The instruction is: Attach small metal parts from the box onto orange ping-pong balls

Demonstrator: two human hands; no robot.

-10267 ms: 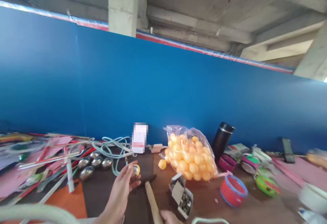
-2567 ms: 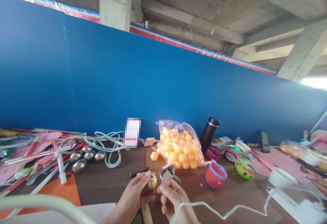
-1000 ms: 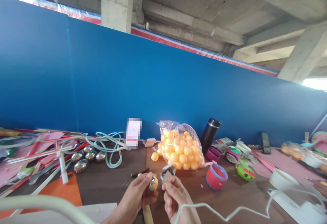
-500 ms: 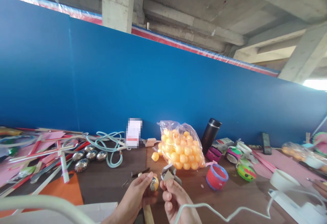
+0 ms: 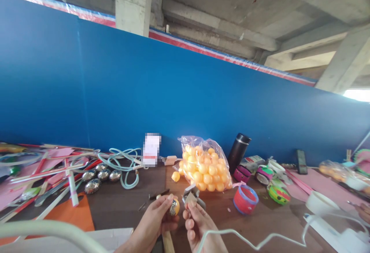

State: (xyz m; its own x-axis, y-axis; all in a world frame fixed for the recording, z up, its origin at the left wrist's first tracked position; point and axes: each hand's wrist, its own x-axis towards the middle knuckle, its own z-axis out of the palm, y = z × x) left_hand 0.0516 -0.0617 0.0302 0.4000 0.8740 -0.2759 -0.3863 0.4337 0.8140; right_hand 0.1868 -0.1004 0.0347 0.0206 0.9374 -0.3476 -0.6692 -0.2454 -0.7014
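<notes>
My left hand (image 5: 152, 224) is closed round a small orange ball with a shiny silver patch (image 5: 174, 207), held just above the brown table (image 5: 260, 222). My right hand (image 5: 199, 226) sits right beside the ball with its fingers curled and pinched; what they hold is too small to make out. A small open cardboard box (image 5: 191, 196) stands just behind my right fingers. A wooden handle (image 5: 167, 242) lies under my hands.
A clear bag of orange balls (image 5: 202, 164) and one loose orange ball (image 5: 174, 176) lie behind the box. A black flask (image 5: 237, 153), a red-and-blue ring (image 5: 245, 199), silver balls (image 5: 100, 178), a pale green cord (image 5: 123, 162) and pink paper strips (image 5: 43, 172) crowd the table. A white cable (image 5: 254, 239) crosses front right.
Over the last second my hands have stayed nearly still, close together at the ball. Ten seconds ago my left hand held the ball alone, further left.
</notes>
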